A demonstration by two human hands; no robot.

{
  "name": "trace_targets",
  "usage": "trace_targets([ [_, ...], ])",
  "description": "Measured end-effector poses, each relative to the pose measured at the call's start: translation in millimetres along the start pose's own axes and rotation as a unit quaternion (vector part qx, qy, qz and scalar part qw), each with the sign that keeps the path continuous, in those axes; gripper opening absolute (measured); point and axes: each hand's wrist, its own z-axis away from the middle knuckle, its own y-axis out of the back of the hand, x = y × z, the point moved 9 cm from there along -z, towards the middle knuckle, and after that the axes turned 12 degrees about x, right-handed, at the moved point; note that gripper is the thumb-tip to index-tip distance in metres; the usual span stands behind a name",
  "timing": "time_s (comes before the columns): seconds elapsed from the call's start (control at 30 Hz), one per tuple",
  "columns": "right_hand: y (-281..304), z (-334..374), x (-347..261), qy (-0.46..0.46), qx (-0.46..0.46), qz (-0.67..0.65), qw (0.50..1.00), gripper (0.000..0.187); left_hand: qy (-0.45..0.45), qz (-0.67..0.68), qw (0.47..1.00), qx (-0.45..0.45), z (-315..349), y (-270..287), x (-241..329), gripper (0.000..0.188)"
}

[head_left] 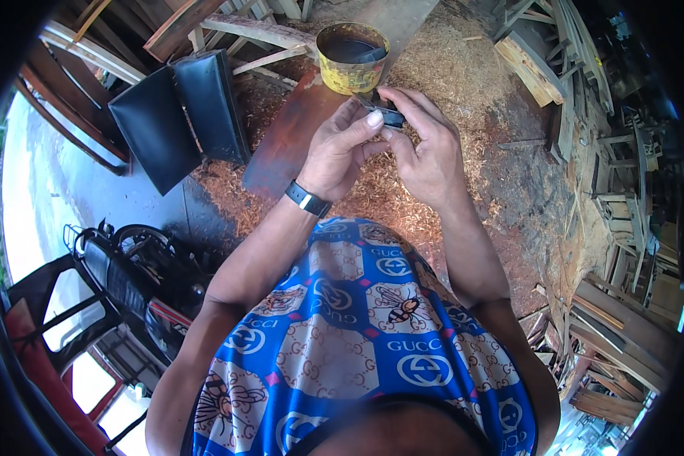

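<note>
The left hand (337, 148) and right hand (431, 148) pinch a small dark block (391, 118), partly covered and hard to identify, near a yellow bucket (348, 78); wood shavings (456, 83) litter the floor (520, 171).

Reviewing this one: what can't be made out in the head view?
- Small dark piece, head view: partly covered by the fingers of the left hand and right hand; full shape unclear.
- Bottom of the yellow tub, head view: hidden by its dark contents.
- Stacked timber at right, head view: far ends cut off by the dark lens rim.
</note>
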Motion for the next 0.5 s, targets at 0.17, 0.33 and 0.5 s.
trace_targets([
  [0.17,0.0,-0.1,-1.6,-0.005,-0.002,0.003,1.0,0.05,0.004,0.003,1.0,0.005,1.7,-4.4,1.8,0.058],
  [0.33,1.5,-0.5,-2.4,-0.008,0.001,-0.005,1.0,0.05,-0.006,0.01,1.0,0.01,0.3,-3.7,1.8,0.06],
  [0.5,-1.2,-0.4,-5.3,0.013,0.003,-0.004,1.0,0.049,-0.003,0.015,1.0,0.009,3.0,0.8,1.0,0.051],
])
